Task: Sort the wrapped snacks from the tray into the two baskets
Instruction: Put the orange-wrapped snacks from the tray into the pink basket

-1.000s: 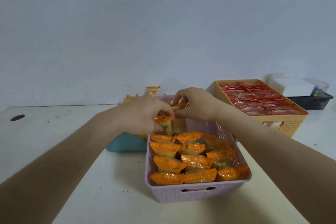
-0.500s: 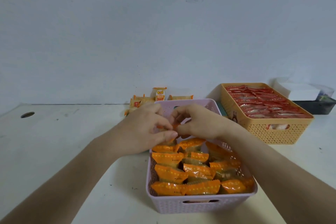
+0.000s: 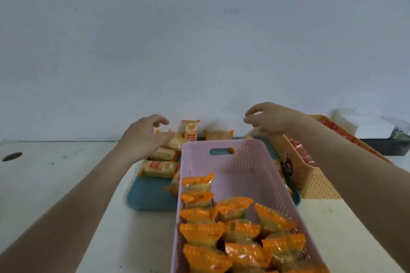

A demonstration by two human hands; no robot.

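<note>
A pink basket (image 3: 257, 157) in front of me holds several orange-wrapped snacks (image 3: 237, 228) in its near half. Behind it lies a teal tray (image 3: 150, 195) with several yellow-orange wrapped snacks (image 3: 159, 167). To the right stands an orange basket (image 3: 315, 184) filled with red-wrapped snacks (image 3: 297, 150). My left hand (image 3: 144, 137) hovers over the tray's far-left snacks, fingers curled and apart, holding nothing. Raised above the tray's far right corner, my right hand (image 3: 273, 119) is empty with fingers apart.
One snack packet (image 3: 190, 129) stands upright at the tray's far edge against the wall. A white box (image 3: 368, 126) rests on a dark bin (image 3: 388, 145) at the far right. A round hole (image 3: 12, 156) is in the tabletop at far left.
Both hands left the pink basket, having let go of the orange snack they held, and moved back over the tray. The camera has tilted, bringing the tray into view.
</note>
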